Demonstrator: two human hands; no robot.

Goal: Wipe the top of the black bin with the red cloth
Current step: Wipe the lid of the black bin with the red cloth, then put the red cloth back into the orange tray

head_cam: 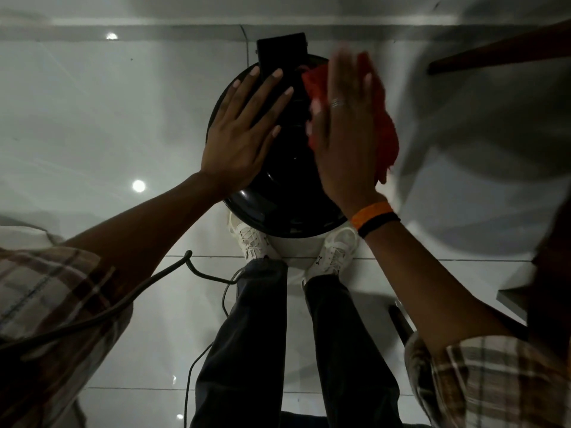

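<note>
1. Glossy pale floor tiles [92, 118] fill the room's floor, catching round ceiling-light reflections to the left of the left hand; a dark cable [173, 268] trails across the tiles below that hand's forearm.
2. The left hand [244, 131] lies flat and fully spread, fingers extended, palm down on the left side of the black bin [287, 193] lid. It grips nothing; its fingertips reach the rectangular hinge block [281, 52] at the lid's far edge.
3. The bin's round, shiny top sits between the two hands, with white sneakers [253, 242] just below its near rim.
4. The right hand [346, 134] is also open and flat, fingers straight, pressing the red cloth [384, 131] onto the right side of the lid. The cloth spreads out beneath and to the right of the palm, blurred at its edges. A ring shows on one finger, and orange and black wristbands [375, 219] circle the wrist.
5. Right of that hand, a dark wooden edge [494, 55] and blurred pale furniture stand.
6. No readable writing appears; small dark marks on the sneakers are too small to make out.
</note>
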